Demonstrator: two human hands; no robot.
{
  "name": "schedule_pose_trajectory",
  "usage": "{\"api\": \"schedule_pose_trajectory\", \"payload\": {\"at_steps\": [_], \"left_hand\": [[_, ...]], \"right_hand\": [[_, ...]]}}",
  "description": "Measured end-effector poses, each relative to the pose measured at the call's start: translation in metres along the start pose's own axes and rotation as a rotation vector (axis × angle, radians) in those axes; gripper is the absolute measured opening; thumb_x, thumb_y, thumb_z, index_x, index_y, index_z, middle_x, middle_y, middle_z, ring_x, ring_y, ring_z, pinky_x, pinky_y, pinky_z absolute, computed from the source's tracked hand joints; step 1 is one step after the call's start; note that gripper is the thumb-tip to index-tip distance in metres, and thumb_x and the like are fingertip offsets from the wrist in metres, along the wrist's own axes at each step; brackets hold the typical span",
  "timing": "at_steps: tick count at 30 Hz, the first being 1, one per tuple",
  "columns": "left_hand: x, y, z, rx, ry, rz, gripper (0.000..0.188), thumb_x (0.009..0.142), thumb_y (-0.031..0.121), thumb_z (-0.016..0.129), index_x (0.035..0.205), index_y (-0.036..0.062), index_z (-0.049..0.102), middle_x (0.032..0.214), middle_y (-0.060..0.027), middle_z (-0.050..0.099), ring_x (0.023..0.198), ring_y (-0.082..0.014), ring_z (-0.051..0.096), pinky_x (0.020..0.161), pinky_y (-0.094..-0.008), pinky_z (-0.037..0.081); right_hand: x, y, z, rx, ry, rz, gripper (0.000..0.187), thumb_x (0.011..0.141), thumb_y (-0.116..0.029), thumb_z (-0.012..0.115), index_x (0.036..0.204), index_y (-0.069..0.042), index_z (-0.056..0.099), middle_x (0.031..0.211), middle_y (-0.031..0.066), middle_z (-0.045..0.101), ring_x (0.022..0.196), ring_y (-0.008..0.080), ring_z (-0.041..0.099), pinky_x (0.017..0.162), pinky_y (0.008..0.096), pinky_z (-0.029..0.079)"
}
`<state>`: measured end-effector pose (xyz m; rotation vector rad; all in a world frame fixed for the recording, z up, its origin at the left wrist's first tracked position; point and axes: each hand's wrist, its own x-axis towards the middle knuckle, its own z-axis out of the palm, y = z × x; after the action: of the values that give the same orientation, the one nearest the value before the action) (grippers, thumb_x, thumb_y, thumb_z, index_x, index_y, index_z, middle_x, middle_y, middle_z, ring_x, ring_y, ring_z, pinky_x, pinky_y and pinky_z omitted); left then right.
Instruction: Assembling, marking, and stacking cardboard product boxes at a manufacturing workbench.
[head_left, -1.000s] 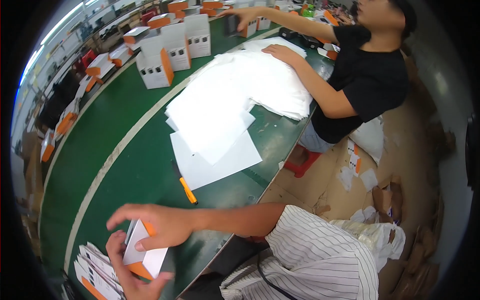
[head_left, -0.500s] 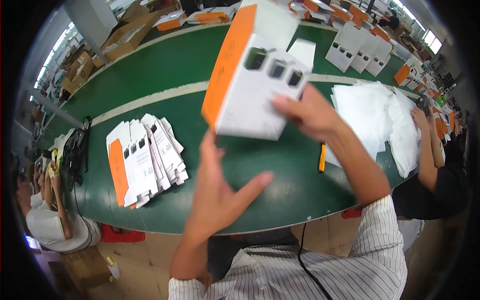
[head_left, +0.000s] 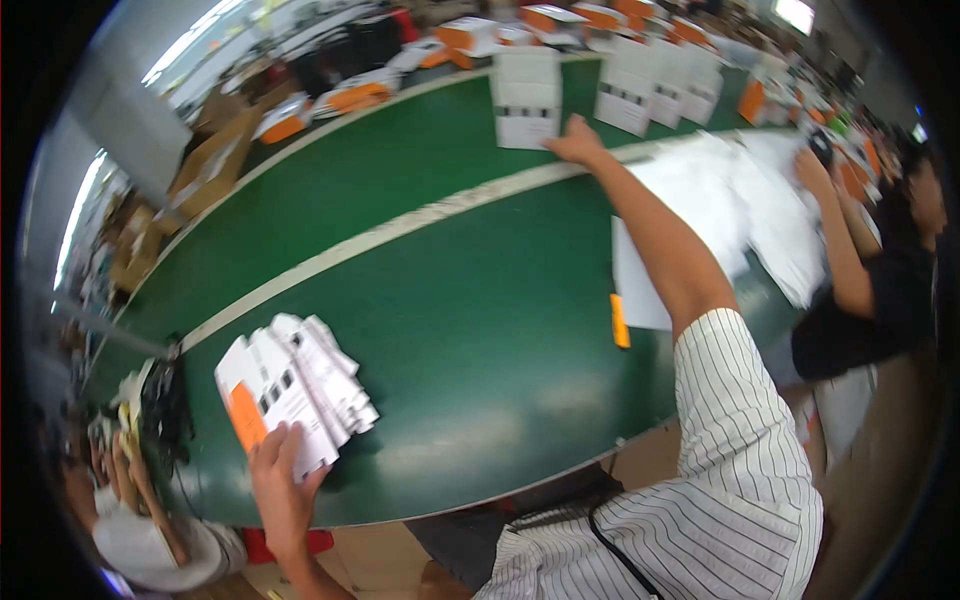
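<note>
A folded-up white carton (head_left: 527, 98) with an open, raised lid stands upright on the far green belt. At its lower right corner my right hand (head_left: 577, 143) grips it, arm stretched far forward. To the near left lies a fanned pile of flat white-and-orange cartons (head_left: 335, 385). My left hand (head_left: 282, 490) rests at the near edge of the top flat carton (head_left: 285, 400), fingers on its face and thumb apart.
Several similar standing cartons (head_left: 625, 90) are to the right on the belt. White sheets or bags (head_left: 690, 190) lie beneath my right forearm, with an orange cutter (head_left: 620, 322) beside them. A co-worker's arm (head_left: 840, 240) is at the right; black cables (head_left: 165, 400) lie far left.
My right hand has carried the carton forward and set it on the far belt. My left hand has let go of that carton and moved left and down to the flat pile.
</note>
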<state>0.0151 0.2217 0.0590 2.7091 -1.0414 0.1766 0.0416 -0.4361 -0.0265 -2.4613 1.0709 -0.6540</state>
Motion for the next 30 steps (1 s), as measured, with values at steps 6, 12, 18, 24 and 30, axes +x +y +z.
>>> {"api": "schedule_pose_trajectory", "payload": {"at_steps": [6, 12, 18, 24, 30], "left_hand": [[0.007, 0.000, -0.066, 0.405, 0.081, -0.004, 0.042, 0.077, 0.001, 0.060, 0.119, 0.0011, 0.059, 0.105, -0.0151, 0.065, 0.108, -0.0379, 0.056, 0.103, -0.0536, 0.030], [0.041, 0.229, -0.079, 0.626, 0.123, 0.696, 0.019, 0.085, 0.013, 0.061, 0.101, 0.0065, 0.066, 0.109, -0.0085, 0.066, 0.109, -0.0215, 0.060, 0.098, -0.0409, 0.040], [0.084, 0.231, -0.007, -0.284, 0.427, 0.455, 0.103, 0.068, 0.038, 0.078, 0.149, 0.0072, 0.023, 0.155, -0.0200, 0.017, 0.142, -0.0389, 0.020, 0.115, -0.0492, 0.015], [0.121, 0.208, 0.056, -0.153, 0.181, 0.457, 0.139, 0.046, 0.052, 0.086, 0.149, -0.0025, 0.010, 0.153, -0.0263, 0.016, 0.142, -0.0420, 0.014, 0.115, -0.0476, 0.015], [0.135, 0.217, 0.064, -0.408, 0.150, 0.412, 0.138, 0.040, 0.041, 0.090, 0.147, -0.0025, 0.013, 0.143, -0.0306, 0.023, 0.133, -0.0458, 0.024, 0.111, -0.0518, 0.019]], "right_hand": [[-0.197, -0.120, -0.083, 0.564, -0.336, -0.726, 0.058, 0.077, -0.026, 0.072, 0.125, -0.001, 0.053, 0.126, 0.0187, 0.055, 0.114, 0.0333, 0.055, 0.097, 0.0413, 0.045], [-0.314, -0.131, -0.129, 0.590, -0.315, -1.032, 0.070, 0.077, -0.021, 0.073, 0.136, -0.002, 0.042, 0.121, 0.0245, 0.053, 0.114, 0.0381, 0.053, 0.096, 0.0428, 0.044], [-0.303, -0.106, -0.107, 1.026, -0.507, -0.563, 0.044, 0.092, -0.022, 0.058, 0.130, -0.001, 0.050, 0.099, 0.0129, 0.065, 0.093, 0.0229, 0.062, 0.085, 0.0337, 0.049], [-0.297, -0.096, -0.082, 1.531, -1.044, -0.140, 0.039, 0.098, -0.033, 0.053, 0.122, -0.003, 0.053, 0.093, 0.0008, 0.062, 0.084, 0.0108, 0.060, 0.072, 0.0257, 0.049], [-0.279, -0.078, -0.097, 1.306, -0.760, -0.420, 0.039, 0.093, -0.019, 0.059, 0.127, -0.002, 0.051, 0.118, 0.0084, 0.059, 0.112, 0.0160, 0.053, 0.093, 0.0327, 0.045]]}}
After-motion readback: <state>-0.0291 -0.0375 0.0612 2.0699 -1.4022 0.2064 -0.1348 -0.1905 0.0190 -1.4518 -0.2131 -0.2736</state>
